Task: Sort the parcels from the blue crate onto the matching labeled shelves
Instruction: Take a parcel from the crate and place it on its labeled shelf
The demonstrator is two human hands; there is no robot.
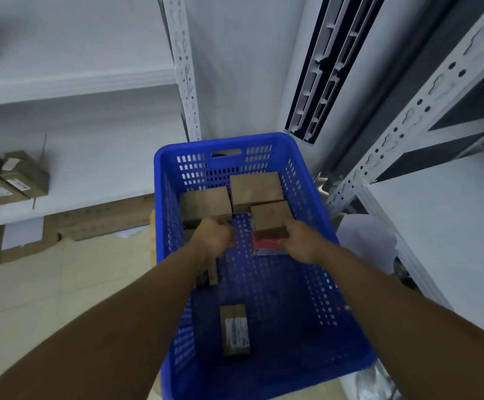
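Observation:
A blue perforated crate (315,255) stands on the floor below me with several brown cardboard parcels inside. At its far end my left hand (216,236) curls onto the near edge of a brown parcel (206,202). My right hand (300,241) grips the near end of a smaller brown parcel (269,216), which lies on a red and white packet (265,245). A larger parcel (255,187) leans on the crate's far wall. A labelled parcel (235,330) lies near the crate's front. Another small parcel (210,274) is partly hidden under my left forearm.
White shelving (70,82) stands on the left, and its lower shelf holds labelled brown parcels (9,176). Flattened cardboard (96,217) lies under that shelf. A second white rack (437,215) stands on the right, with its perforated upright (408,119) close to the crate.

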